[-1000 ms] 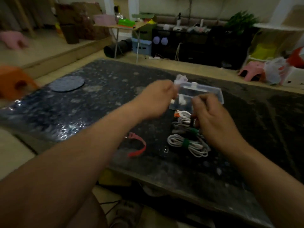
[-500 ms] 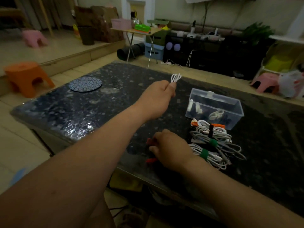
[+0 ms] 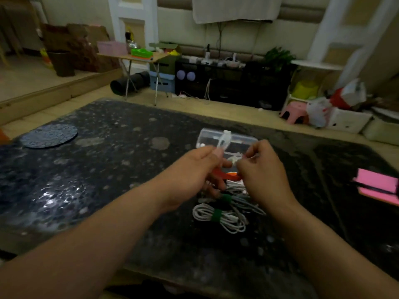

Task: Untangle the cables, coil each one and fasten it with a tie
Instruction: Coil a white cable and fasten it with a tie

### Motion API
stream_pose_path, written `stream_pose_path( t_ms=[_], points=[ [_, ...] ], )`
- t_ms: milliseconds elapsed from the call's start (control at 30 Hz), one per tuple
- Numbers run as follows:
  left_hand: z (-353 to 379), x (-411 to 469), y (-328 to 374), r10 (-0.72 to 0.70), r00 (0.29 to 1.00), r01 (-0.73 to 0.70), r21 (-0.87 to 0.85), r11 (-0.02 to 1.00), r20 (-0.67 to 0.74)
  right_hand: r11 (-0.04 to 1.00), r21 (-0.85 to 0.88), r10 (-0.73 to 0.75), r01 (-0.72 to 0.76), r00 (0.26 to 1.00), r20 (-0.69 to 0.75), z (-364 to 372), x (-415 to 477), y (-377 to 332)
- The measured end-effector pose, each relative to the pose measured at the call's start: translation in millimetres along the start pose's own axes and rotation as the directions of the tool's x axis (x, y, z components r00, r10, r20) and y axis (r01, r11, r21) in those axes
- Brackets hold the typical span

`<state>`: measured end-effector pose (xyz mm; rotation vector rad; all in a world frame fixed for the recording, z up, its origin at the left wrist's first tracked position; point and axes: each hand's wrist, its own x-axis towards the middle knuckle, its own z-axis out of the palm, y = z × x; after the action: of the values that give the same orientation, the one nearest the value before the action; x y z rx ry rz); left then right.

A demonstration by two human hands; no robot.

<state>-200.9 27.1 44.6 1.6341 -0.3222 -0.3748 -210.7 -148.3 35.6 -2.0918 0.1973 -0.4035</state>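
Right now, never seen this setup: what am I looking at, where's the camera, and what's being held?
No machine here: a single camera worn on a person's head looks down at their two bare hands. The left hand grips a small folded white cable. The right hand pinches a red tie that runs between both hands. On the dark table lie white coils already bound with green ties, a clear box behind them, and a round mat far left.

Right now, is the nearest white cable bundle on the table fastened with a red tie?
No, a green tie wraps the nearest white cable bundle on the table.
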Motion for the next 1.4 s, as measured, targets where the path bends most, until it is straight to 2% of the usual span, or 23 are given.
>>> stream_pose_path(
  t_ms=[100,167,233,300,367,400,433,500,533,600,667,733,867,967,1033,1167,1333,1400],
  points=[
    [21,10,5,0.121,0.988,-0.119,0.032,0.992,-0.091,0.989,0.069,0.131,-0.13,0.991,-0.007,-7,9,9],
    [33,17,2,0.234,0.96,-0.205,0.184,0.961,-0.151,0.98,0.098,0.177,-0.175,0.984,-0.01,-10,15,17],
    [42,24,-6,0.41,0.898,-0.292,0.479,0.828,-0.161,0.968,0.117,0.218,-0.221,0.975,0.033,-11,17,22],
    [49,31,-10,0.5,0.855,-0.313,0.636,0.705,-0.134,0.939,0.187,0.269,-0.287,0.956,0.118,-16,15,22],
    [52,38,-7,0.52,0.839,-0.344,0.586,0.734,-0.159,0.925,0.198,0.282,-0.324,0.936,0.211,-26,9,16],
    [52,42,-4,0.509,0.84,-0.347,0.536,0.769,-0.188,0.943,0.154,0.257,-0.295,0.94,0.226,-33,6,15],
    [52,45,-2,0.494,0.842,-0.34,0.497,0.798,-0.216,0.974,0.06,0.201,-0.217,0.957,0.207,-39,3,14],
    [49,49,-2,0.458,0.854,-0.32,0.442,0.838,-0.249,0.98,-0.193,-0.029,0.05,0.993,0.111,-50,-3,14],
    [47,49,-2,0.44,0.861,-0.313,0.416,0.854,-0.254,0.959,-0.236,-0.138,0.157,0.986,0.096,-54,-7,11],
    [47,47,-1,0.418,0.871,-0.308,0.378,0.873,-0.257,0.968,-0.106,-0.205,0.227,0.961,0.186,-58,-15,6],
    [50,43,1,0.418,0.877,-0.307,0.393,0.867,-0.236,0.987,0.085,-0.158,0.137,0.935,0.317,-58,-23,6],
    [53,40,2,0.418,0.886,-0.316,0.394,0.863,-0.203,0.979,0.19,-0.134,0.069,0.927,0.351,-58,-26,10],
    [52,40,0,0.354,0.91,-0.289,0.281,0.915,-0.215,0.939,0.345,-0.089,-0.016,0.954,0.286,-63,-22,12],
    [48,43,-1,0.341,0.927,-0.242,0.443,0.863,-0.157,0.897,0.44,-0.055,-0.049,0.974,0.22,-67,-18,12],
    [51,43,-1,0.295,0.952,-0.219,0.498,0.839,-0.08,0.896,0.441,-0.057,-0.046,0.974,0.218,-63,-18,13],
    [61,38,2,0.188,0.981,-0.19,0.41,0.892,0.045,0.917,0.396,-0.034,-0.035,0.986,0.165,-48,-19,15],
    [59,38,4,0.14,0.989,-0.148,0.181,0.972,0.055,0.919,0.394,-0.004,-0.025,0.997,0.072,-42,-18,19],
    [59,38,5,0.156,0.987,-0.158,0.151,0.976,0.024,0.921,0.39,-0.02,0.001,0.999,0.044,-39,-21,20]
  ],
)
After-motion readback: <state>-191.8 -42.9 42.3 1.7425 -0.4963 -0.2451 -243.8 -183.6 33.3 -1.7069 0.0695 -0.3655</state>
